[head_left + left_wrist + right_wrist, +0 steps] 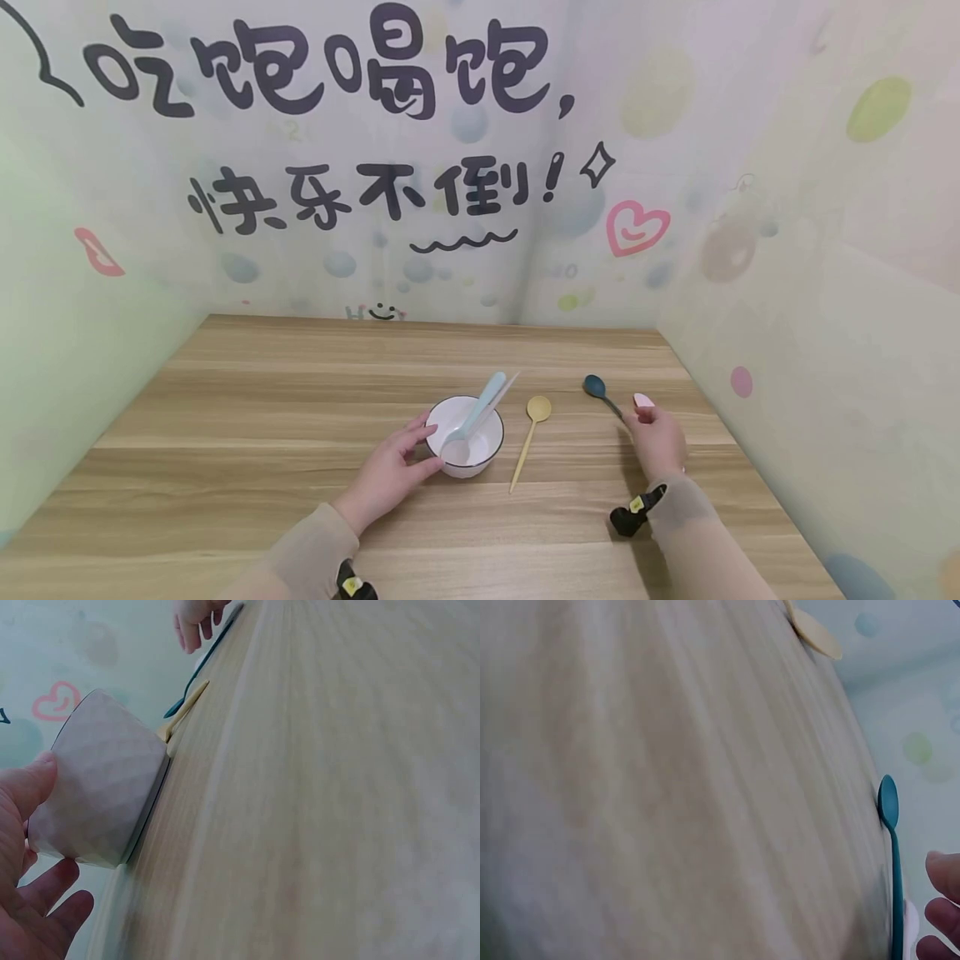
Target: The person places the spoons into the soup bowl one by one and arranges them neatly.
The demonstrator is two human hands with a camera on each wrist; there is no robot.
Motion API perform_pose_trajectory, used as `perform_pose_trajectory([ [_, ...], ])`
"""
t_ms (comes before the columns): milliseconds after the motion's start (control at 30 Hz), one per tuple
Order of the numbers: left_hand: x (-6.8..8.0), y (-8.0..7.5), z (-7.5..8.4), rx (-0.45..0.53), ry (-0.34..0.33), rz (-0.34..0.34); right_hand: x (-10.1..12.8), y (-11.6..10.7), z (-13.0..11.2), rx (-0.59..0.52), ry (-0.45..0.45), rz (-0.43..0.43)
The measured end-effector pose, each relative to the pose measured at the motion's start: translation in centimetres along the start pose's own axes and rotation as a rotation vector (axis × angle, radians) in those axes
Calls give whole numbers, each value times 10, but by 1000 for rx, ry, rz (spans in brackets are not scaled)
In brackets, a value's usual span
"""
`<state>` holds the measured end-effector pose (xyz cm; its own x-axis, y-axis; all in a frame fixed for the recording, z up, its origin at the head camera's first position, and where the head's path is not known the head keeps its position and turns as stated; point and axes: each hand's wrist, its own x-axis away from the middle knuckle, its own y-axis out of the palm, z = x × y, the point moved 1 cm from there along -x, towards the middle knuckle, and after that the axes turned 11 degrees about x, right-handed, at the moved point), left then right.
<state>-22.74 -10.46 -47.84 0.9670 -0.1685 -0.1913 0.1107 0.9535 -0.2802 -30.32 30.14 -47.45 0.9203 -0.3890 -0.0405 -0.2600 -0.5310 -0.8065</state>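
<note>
My left hand (386, 483) holds the left side of a white bowl (467, 472) with a dark rim, thumb and fingers spread around its wall. In the left wrist view, the bowl's outside (109, 784) has a quilted pattern. A light blue spoon (491, 390) leans inside it, along with a thin pale handle (507, 388). At the right, my right hand (658, 442) hovers over the handle end of a dark teal spoon (594, 386), fingers loosely bent. The right wrist view shows a gap between those fingers (943, 877) and the teal spoon. A pinkish-white spoon (642, 400) lies partly hidden by that hand.
Between the bowl and the teal spoon lies a yellow spoon (538, 408), its handle toward me. The wooden table (262, 400) meets a printed wall (450, 283) at the back and another wall (810, 400) close on the right.
</note>
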Motion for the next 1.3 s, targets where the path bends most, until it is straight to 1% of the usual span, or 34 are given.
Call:
perform_pose_trajectory([
  [233, 0, 0, 0, -12, -6, 2, -3, 2, 4, 87, 22, -19],
  [467, 0, 0, 0, -8, 1, -5, -5, 7, 0, 186, -12, 14],
  [600, 0, 0, 1, -6, 3, -6, -6, 11, -1, 211, -2, 44],
  [800, 0, 0, 1, -16, -5, -2, -7, 15, -3, 254, 13, 51],
  [967, 0, 0, 1, -8, -5, -4, -10, 18, -4, 251, -12, 62],
  [1067, 0, 0, 2, -17, 2, -5, -10, 19, -4, 230, -23, 62],
  [1300, 1, -1, 2, -21, -4, -5, -11, 21, -2, 168, -39, 65],
])
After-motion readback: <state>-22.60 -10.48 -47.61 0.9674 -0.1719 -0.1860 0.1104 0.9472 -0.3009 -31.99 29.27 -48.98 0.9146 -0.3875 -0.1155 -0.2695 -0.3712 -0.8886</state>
